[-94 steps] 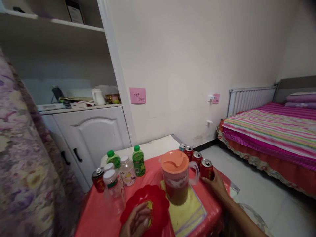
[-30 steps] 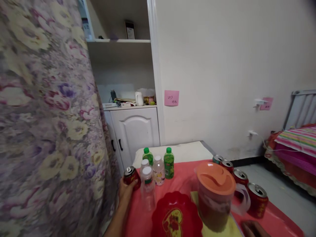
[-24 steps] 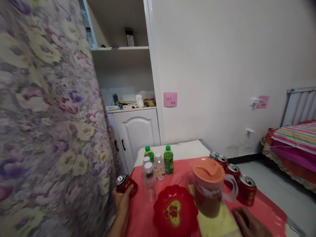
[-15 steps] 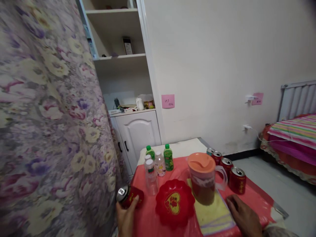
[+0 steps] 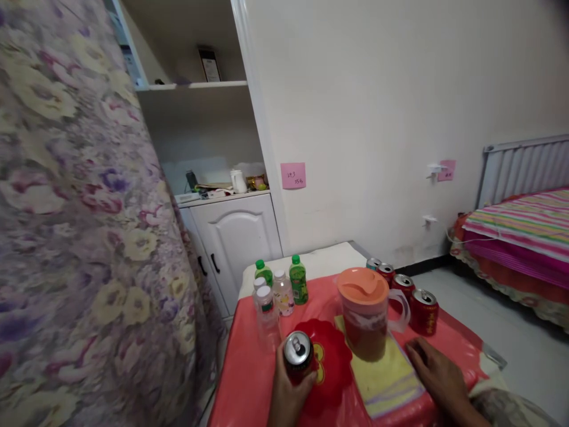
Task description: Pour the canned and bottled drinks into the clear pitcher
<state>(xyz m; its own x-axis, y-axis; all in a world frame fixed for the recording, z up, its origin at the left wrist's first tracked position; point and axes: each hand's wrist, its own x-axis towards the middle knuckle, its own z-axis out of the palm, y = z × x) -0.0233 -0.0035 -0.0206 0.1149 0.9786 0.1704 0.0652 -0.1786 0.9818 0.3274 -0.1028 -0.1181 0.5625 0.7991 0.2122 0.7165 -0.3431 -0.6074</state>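
My left hand (image 5: 291,388) is wrapped round a dark red drink can (image 5: 299,350) with an opened silver top. It holds the can tilted over the left side of a red scalloped plate (image 5: 331,382). My right hand (image 5: 435,370) rests on the table by the right edge of a yellow cloth (image 5: 389,388), its fingers loosely bent and holding nothing. On that cloth stands a clear pitcher (image 5: 365,335) with an orange lid and brown liquid inside. To its right, several cans, among them a red can (image 5: 424,314), stand in a row.
Clear plastic bottles (image 5: 267,320) and green bottles (image 5: 299,284) stand grouped at the table's back left. The table has a red cover (image 5: 240,367). A floral curtain (image 5: 80,237) hangs left, beside a white cabinet (image 5: 240,237). A bed (image 5: 520,231) stands at the right.
My left hand has carried the can rightward from the table's left edge to over the plate. My right hand stays where it was. The view has shifted slightly.
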